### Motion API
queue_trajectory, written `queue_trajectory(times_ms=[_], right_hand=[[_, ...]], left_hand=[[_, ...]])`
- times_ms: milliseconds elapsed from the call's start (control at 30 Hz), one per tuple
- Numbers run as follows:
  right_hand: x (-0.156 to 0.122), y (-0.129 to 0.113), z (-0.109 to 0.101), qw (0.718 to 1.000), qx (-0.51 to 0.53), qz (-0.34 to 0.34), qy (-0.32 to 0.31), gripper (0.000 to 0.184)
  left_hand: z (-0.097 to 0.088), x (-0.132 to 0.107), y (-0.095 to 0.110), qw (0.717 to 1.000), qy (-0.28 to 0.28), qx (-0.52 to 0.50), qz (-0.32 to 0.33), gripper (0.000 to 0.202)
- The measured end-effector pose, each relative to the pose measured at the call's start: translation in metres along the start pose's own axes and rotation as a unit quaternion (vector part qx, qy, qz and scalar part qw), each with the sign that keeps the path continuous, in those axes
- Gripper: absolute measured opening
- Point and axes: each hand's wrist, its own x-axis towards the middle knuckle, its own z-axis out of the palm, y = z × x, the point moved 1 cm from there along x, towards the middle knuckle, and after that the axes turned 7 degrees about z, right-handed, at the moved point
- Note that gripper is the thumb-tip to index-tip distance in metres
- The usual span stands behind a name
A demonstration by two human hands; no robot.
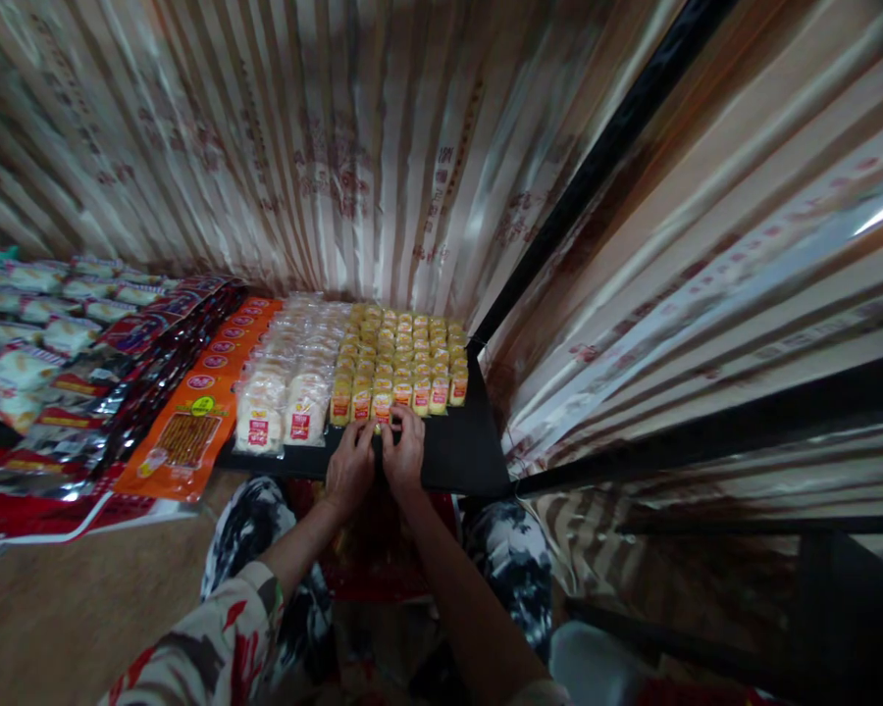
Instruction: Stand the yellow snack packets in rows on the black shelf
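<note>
Rows of small yellow snack packets (399,348) with red-and-white labels stand close together on a black shelf (456,456). At the front of one of the middle rows is a yellow snack packet (383,400). My left hand (351,465) has its curled fingertips at that packet's lower left. From the right, my right hand (404,449) grips the same packet, its fingers bent over the front edge. The two hands are nearly touching, and they hide the packet's bottom.
Left of the yellow rows lie clear packs of round white cakes (307,407), orange snack bags (181,436), dark shiny bags (80,422) and white packets (70,333). Printed plastic sheeting (353,147) hangs behind. A black post (596,176) rises at the shelf's right corner.
</note>
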Motion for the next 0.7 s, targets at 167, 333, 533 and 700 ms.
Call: queue_trajectory(times_ms=[167,333,533,700], right_hand=[[0.0,0.003,0.002,0.999,-0.039,0.01,-0.007,0.028],[0.001,0.004,0.005,0.998,-0.038,0.048,-0.022,0.027],[-0.001,-0.003,-0.001,0.999,0.003,0.051,0.004,0.032],[-0.029,-0.015,-0.028,0.999,0.039,0.032,0.001,0.031]], left_hand=[[0.003,0.002,0.0,1.0,-0.005,0.013,-0.007,0.042],[0.003,0.002,0.001,1.0,-0.002,0.007,0.0,0.045],[-0.001,0.0,-0.004,0.999,0.018,-0.018,0.026,0.044],[-0.005,-0.021,0.0,0.996,0.039,-0.063,0.043,0.033]])
